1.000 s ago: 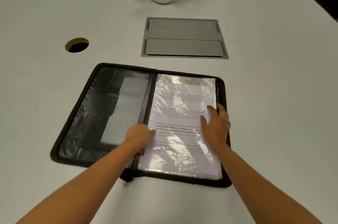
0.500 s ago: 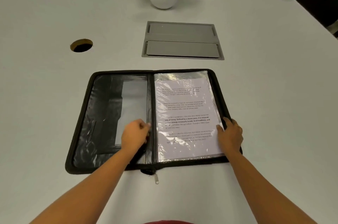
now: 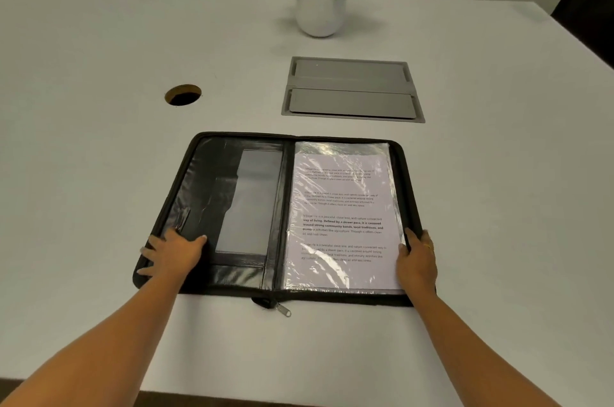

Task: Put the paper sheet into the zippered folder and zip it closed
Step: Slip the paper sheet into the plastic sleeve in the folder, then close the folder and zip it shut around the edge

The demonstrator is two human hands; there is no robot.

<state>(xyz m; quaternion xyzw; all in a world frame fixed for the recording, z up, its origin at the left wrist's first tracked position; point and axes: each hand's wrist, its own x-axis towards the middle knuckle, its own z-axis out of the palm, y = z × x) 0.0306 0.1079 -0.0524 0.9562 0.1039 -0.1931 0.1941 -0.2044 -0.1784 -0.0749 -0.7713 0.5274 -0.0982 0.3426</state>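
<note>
The black zippered folder [image 3: 206, 180] lies open flat on the white table. The printed paper sheet [image 3: 342, 217] sits in its right half under a clear plastic sleeve. My left hand [image 3: 172, 255] rests with spread fingers on the near left corner of the folder's left half. My right hand [image 3: 417, 260] lies on the folder's right edge, thumb on the sleeve side and fingers along the zip border. The metal zipper pull [image 3: 282, 308] hangs out at the near end of the spine, untouched.
A grey cable hatch [image 3: 352, 89] is set into the table just beyond the folder. A round cable hole [image 3: 183, 94] lies to the far left. A white pot with a leafy plant [image 3: 320, 12] stands at the back. The table's front edge runs below my forearms.
My left hand slid from the spine out to the folder's left edge. My right hand shifted off the sheet to the right edge. The folder now lies square to me.
</note>
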